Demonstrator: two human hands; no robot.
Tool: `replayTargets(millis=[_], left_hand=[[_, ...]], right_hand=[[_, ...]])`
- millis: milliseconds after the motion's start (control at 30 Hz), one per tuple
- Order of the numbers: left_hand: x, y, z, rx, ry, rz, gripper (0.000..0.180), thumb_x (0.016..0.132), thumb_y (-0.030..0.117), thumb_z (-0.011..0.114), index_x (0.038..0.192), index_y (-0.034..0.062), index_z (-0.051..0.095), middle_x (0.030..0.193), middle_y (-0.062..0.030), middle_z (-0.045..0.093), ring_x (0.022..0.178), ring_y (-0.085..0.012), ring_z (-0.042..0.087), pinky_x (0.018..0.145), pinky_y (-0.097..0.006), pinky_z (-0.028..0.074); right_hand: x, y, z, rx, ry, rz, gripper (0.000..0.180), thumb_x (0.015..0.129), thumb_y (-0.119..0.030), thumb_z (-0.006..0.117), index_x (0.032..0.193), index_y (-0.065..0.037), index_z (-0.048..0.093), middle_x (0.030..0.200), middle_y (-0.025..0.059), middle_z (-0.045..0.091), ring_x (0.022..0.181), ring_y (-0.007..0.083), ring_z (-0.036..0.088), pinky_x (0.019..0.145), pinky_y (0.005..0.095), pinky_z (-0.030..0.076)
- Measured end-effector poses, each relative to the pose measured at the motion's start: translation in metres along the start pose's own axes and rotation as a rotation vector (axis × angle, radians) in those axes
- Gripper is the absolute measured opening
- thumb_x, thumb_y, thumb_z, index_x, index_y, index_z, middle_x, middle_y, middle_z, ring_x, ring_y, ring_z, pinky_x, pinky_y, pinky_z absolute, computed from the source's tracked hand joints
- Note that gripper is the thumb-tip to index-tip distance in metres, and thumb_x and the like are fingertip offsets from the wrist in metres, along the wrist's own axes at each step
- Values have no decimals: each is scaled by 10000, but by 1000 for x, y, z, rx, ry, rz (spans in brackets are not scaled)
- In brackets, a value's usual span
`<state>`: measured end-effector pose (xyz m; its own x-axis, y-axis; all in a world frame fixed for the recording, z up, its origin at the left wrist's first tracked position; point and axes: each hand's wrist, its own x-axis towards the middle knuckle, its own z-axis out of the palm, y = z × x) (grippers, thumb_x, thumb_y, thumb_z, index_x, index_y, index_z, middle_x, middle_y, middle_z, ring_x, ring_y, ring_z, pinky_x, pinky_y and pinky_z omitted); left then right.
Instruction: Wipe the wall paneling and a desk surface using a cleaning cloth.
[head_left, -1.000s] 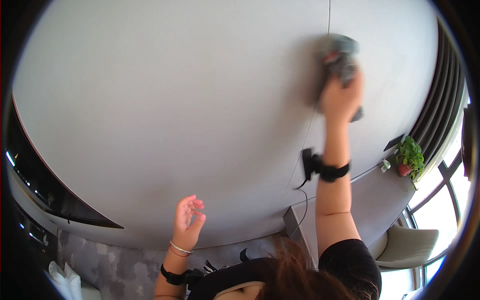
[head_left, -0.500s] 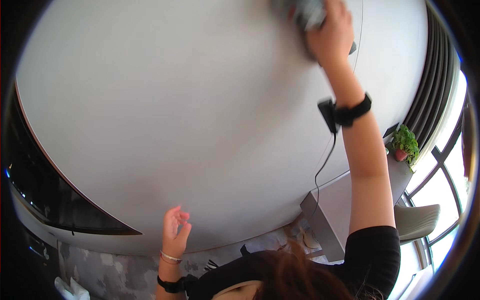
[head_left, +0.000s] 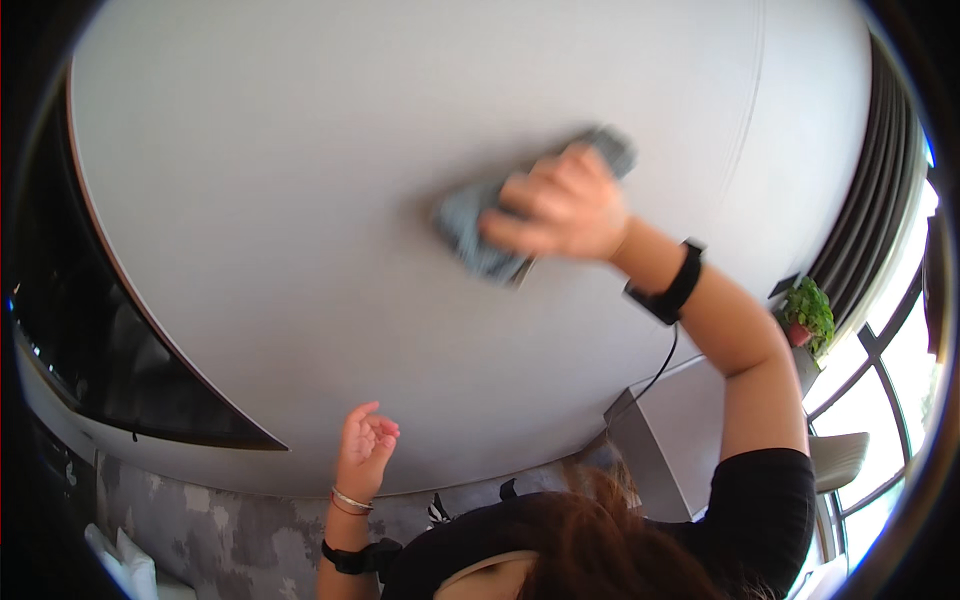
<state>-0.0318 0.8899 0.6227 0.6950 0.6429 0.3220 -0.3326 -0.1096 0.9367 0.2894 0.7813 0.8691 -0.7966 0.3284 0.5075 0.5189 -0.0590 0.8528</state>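
Note:
My right hand (head_left: 565, 205) is wrapped over a bunched grey-blue cloth (head_left: 468, 228) and presses it to the pale wall (head_left: 300, 200). The cloth sticks out on both sides of the fingers, and both are smeared by motion. Low in front of the wall, my left hand (head_left: 368, 440) is raised with nothing in it. Its fingers are loosely bent and apart. Black bands sit on both wrists, and a thin cable hangs from the right one.
A large black television screen (head_left: 110, 330) stands along the left side. To the right are a grey desk (head_left: 680, 420), a potted green plant (head_left: 808, 308), a chair (head_left: 838, 460) and dark curtains (head_left: 860, 210) by a window. The patchy grey floor (head_left: 220, 530) shows below.
My right hand has come down and left across the wall with the cloth, and its elbow is now bent. My left hand has shifted slightly to the right in view.

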Motion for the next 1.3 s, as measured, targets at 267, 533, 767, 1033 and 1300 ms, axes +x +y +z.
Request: replayTargets(millis=[267, 533, 767, 1033, 1300], left_hand=[[-23, -1, -10, 49, 90, 15, 472, 853, 14, 559, 1288, 41, 379, 889, -57, 544, 830, -139, 530, 784, -284, 451], [-40, -8, -29, -42, 157, 27, 488, 842, -18, 575, 1286, 38, 381, 899, -48, 538, 832, -113, 513, 768, -266, 457], [-75, -1, -54, -40, 251, 23, 494, 846, -12, 581, 1293, 32, 377, 900, -50, 542, 835, -110, 516, 774, -262, 461], [-91, -8, -84, -50, 319, 52, 473, 856, 3, 566, 1289, 27, 377, 890, -56, 547, 823, -130, 529, 781, -278, 463], [-102, -4, -102, -132, 206, 7, 497, 860, -8, 567, 1306, 19, 349, 921, -72, 537, 844, -131, 533, 788, -282, 478]], right_hand=[[141, 116, -22, -156, 88, 1031, 424, 823, -190, 609, 1207, -41, 512, 1191, 172, 541, 1090, 359, 510, 925, 422, 422], [68, -108, 32, 175, -257, -78, 338, 677, -218, 611, 1014, -216, 594, 918, 14, 535, 752, 161, 537, 648, 311, 446], [165, 82, 31, -222, -130, 147, 299, 816, -212, 591, 1115, -206, 595, 929, 52, 648, 706, 176, 622, 553, 326, 499], [254, 42, 58, -203, -339, 708, 302, 808, -180, 580, 1108, -162, 594, 800, 73, 631, 610, 183, 597, 468, 326, 464], [188, -79, 67, 130, -164, -215, 264, 767, -202, 583, 1030, -205, 584, 877, 21, 541, 761, 188, 569, 660, 305, 483]])
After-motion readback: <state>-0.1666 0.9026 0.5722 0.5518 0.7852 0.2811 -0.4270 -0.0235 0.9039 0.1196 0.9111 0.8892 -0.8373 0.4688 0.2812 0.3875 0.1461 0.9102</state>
